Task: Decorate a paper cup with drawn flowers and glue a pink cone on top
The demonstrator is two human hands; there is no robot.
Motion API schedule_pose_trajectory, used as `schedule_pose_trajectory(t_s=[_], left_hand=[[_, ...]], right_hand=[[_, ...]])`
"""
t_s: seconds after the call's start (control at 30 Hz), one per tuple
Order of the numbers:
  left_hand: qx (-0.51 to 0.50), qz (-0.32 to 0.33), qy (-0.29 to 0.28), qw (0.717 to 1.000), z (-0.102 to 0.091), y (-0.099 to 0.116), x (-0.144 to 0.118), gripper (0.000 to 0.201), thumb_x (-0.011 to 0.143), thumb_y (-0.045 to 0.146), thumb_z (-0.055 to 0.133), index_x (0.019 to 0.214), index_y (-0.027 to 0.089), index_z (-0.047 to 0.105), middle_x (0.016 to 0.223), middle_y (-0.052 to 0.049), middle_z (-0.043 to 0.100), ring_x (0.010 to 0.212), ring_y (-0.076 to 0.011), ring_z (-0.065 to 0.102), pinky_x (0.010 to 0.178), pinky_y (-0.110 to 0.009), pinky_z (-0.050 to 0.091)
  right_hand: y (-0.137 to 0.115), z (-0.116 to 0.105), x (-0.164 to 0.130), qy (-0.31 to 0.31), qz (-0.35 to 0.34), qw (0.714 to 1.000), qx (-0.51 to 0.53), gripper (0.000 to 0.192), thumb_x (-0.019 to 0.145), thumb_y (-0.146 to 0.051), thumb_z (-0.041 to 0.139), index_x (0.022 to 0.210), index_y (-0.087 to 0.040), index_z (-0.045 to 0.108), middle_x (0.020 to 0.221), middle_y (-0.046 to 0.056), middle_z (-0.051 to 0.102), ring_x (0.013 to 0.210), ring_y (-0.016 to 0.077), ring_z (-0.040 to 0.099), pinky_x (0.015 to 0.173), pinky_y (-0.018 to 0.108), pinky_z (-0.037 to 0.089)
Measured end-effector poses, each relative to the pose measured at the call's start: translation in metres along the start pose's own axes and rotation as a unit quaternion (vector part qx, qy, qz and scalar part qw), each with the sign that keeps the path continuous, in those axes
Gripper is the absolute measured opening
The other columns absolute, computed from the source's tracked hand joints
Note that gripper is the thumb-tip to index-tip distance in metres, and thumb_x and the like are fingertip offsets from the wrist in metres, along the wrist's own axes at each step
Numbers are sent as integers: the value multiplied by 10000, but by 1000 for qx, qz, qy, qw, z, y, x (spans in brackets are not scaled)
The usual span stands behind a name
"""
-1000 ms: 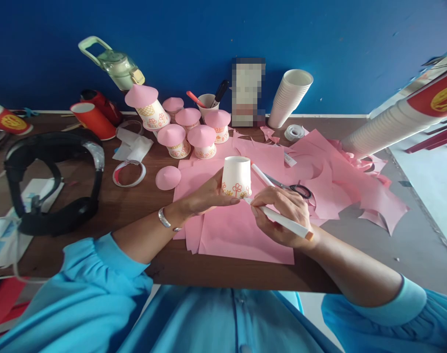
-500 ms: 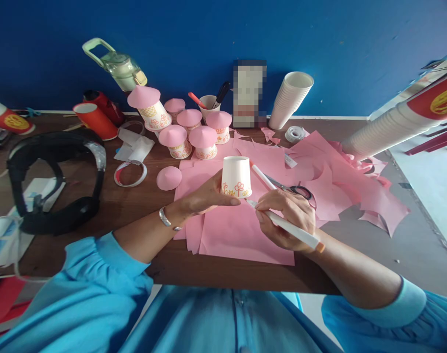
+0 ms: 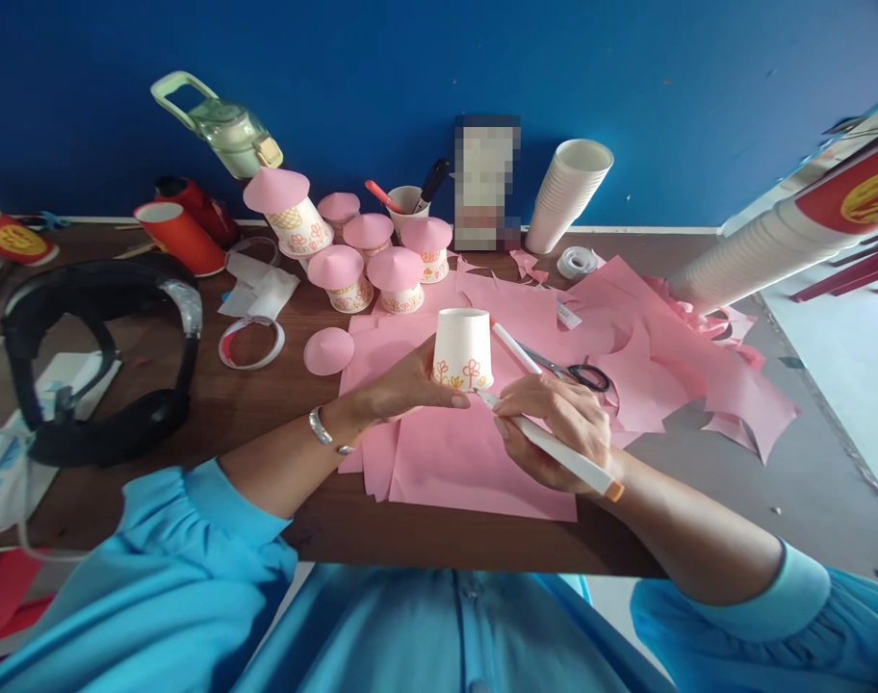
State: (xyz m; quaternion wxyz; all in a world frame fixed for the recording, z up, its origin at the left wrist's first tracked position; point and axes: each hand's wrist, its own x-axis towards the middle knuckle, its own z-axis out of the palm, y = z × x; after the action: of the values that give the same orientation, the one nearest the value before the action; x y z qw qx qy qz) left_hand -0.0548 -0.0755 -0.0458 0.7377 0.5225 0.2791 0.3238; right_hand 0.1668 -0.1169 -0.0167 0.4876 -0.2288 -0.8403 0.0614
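Observation:
A white paper cup [image 3: 462, 339] is held upside down above pink sheets of paper [image 3: 482, 472], flowers and leaves drawn in orange and yellow near its rim. My left hand [image 3: 410, 385] is closed round its left side, with the thumb along the lower edge. A white marker with an orange end [image 3: 565, 452] lies in the closed fingers of my right hand [image 3: 555, 423]. Its tip is at the cup's lower rim, beside the drawn flower. Just behind the right hand, a second white marker [image 3: 515, 348] and scissors [image 3: 576, 371] rest on the paper.
Several decorated cups with pink cone roofs [image 3: 396, 279] stand behind, with a loose pink cone [image 3: 328, 351]. Around them are a tape roll [image 3: 251, 344], a black headset [image 3: 99, 366], a stack of cups [image 3: 569, 197], paper scraps [image 3: 656, 366] and a green bottle [image 3: 233, 135].
The marker tip and right hand have shifted slightly left along the cup's lower rim. The cup is turned a little, and the whole view has drifted slightly.

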Motion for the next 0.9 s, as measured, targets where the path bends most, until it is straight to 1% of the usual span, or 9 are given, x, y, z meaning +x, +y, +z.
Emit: schedule_pose_trajectory(t_s=[0.1, 0.2, 0.27, 0.33, 0.47, 0.53, 0.73, 0.9], left_hand=[[-4, -4, -2, 1000, 0, -1, 1, 648, 694, 389, 981, 1243, 218, 682, 1057, -56, 697, 961, -206, 637, 811, -322, 531], [-4, -19, 5, 1000, -1, -1, 1, 752, 673, 396, 992, 1319, 221, 649, 1040, -53, 700, 952, -210, 646, 813, -328, 535], [-6, -26, 11, 1000, -2, -2, 0, 768, 680, 380, 990, 1343, 226, 636, 1050, -52, 701, 955, -206, 650, 817, -324, 538], [-10, -28, 6, 1000, -2, -2, 0, 733, 686, 371, 987, 1319, 222, 650, 1072, -58, 703, 967, -205, 654, 828, -323, 545], [-13, -18, -15, 1000, -2, -2, 0, 512, 717, 351, 970, 1128, 196, 707, 1085, -61, 701, 972, -195, 654, 838, -316, 552], [-15, -9, -15, 1000, -1, -1, 0, 458, 720, 333, 968, 1074, 192, 712, 1056, -49, 694, 953, -183, 649, 829, -304, 550], [-18, 9, -22, 1000, -1, -3, 2, 468, 723, 333, 969, 1090, 205, 708, 1033, -36, 686, 941, -171, 633, 837, -297, 537], [-6, -13, 4, 1000, -2, -4, 1, 543, 681, 362, 989, 1111, 201, 699, 1024, -42, 681, 951, -189, 623, 826, -310, 530]], right_hand=[[0, 0, 0, -6, 4, 1000, 4, 221, 912, -38, 632, 1050, -210, 618, 781, 15, 714, 674, 165, 736, 605, 265, 605], [1, 1, 0, -8, 10, 1000, 12, 221, 906, -26, 633, 1033, -207, 625, 781, 9, 716, 672, 163, 737, 608, 266, 606], [1, 1, 0, -11, 11, 1000, 11, 217, 911, -28, 628, 1026, -212, 624, 785, 3, 721, 672, 159, 741, 610, 264, 610], [1, 0, 0, -16, 9, 1000, 8, 209, 925, -39, 621, 1030, -219, 622, 794, 0, 728, 679, 157, 746, 612, 264, 616], [1, 0, 1, -15, 7, 1000, 2, 202, 936, -38, 615, 1042, -211, 618, 791, 10, 728, 682, 160, 745, 602, 266, 608], [1, 0, 1, -13, 12, 1000, -4, 207, 929, -33, 624, 1038, -209, 614, 793, 12, 727, 675, 161, 740, 596, 267, 601], [1, -1, 0, -1, 27, 1000, -14, 209, 914, -38, 632, 1017, -219, 616, 785, 0, 722, 649, 156, 729, 596, 268, 597], [-1, -2, 1, -2, 26, 1000, -9, 229, 905, -33, 620, 1027, -225, 609, 764, -6, 706, 632, 158, 723, 569, 272, 592]])
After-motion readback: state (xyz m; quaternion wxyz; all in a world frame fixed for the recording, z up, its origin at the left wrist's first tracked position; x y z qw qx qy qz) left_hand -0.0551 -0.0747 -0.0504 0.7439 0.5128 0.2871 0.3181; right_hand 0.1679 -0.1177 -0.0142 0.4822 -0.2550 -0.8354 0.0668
